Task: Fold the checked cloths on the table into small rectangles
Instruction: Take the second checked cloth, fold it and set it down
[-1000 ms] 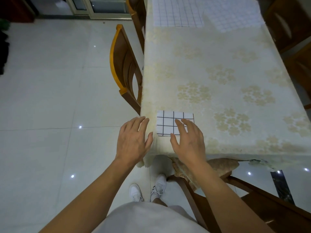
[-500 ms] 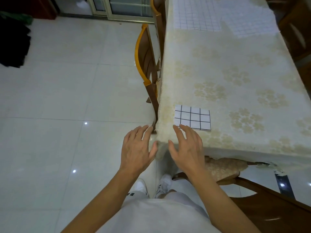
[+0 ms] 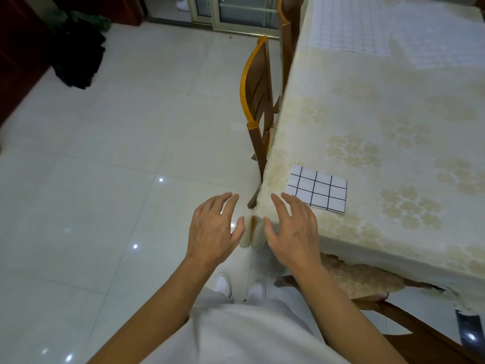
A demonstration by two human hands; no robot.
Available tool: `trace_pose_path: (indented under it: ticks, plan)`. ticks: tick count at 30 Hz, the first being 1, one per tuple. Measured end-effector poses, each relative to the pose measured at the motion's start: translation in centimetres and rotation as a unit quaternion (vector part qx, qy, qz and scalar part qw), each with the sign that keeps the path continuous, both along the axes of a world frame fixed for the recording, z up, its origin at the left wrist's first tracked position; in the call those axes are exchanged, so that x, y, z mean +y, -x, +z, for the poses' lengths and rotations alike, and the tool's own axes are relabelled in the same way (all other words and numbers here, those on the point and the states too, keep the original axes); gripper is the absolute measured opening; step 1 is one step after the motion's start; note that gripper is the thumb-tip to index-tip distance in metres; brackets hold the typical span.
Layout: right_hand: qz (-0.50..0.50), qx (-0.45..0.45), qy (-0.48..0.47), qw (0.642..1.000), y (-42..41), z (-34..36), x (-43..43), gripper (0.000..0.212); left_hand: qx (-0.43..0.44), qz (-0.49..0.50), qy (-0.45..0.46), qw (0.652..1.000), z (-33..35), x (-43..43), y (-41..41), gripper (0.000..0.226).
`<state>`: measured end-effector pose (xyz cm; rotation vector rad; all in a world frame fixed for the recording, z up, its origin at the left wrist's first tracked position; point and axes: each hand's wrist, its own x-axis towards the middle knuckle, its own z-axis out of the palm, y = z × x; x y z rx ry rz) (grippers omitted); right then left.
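Hovering at the near left corner of the table (image 3: 393, 153), both hands are empty. The left hand (image 3: 214, 227) is off the table, over the floor just beside the corner, fingers spread and loose, gripping nothing. The right hand (image 3: 292, 229) is over the corner itself, fingers spread and nearly straight, also holding nothing; its fingertips are just beside the near left corner of the folded cloth (image 3: 317, 189). Cannot tell if they touch it or the tablecloth.

The folded cloth is a small flat checked rectangle lying close to the left edge near that corner; looks done. Two more checked cloths lie spread flat at the far end: one (image 3: 349, 27) by the far left edge, the other (image 3: 441, 35) to its right, the two overlapping or touching. Both look unfolded, so the task is likely partway.

Risks:
- The right fingers sit so near that a stray brush could skew the folded cloth, lift its top layer or nudge it off the left edge.
- Snagging the hanging tablecloth corner between the hands could drag everything on it.
- The spread cloths are well apart from the hands, and a chair (image 3: 256, 101) stands along the left edge on the way there.
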<state>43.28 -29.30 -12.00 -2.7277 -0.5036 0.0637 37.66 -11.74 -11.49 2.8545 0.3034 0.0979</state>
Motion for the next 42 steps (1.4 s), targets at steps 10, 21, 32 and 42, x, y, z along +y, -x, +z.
trace_pose_path:
  ticks: [10, 21, 32, 42]
  plan:
    - [0.065, 0.028, -0.010, 0.997, -1.9, -0.2, 5.9, 0.053, -0.005, 0.064, 0.013, 0.998, 0.1, 4.6, 0.5, 0.060]
    - [0.097, -0.033, -0.002, 0.995, -9.9, -1.4, 19.8, 0.054, 0.002, 0.067, 0.015, 0.998, -1.6, 19.6, -7.2, 0.057]
    - [0.065, -0.041, 0.034, 0.996, -19.3, 0.2, 35.4, 0.052, -0.003, 0.039, 0.017, 0.999, -0.5, 35.5, -16.8, 0.055]
    - [0.037, -0.027, 0.023, 0.999, -25.7, 0.1, 40.9, 0.054, -0.012, 0.011, 0.040, 0.999, -0.9, 41.1, -24.4, 0.054]
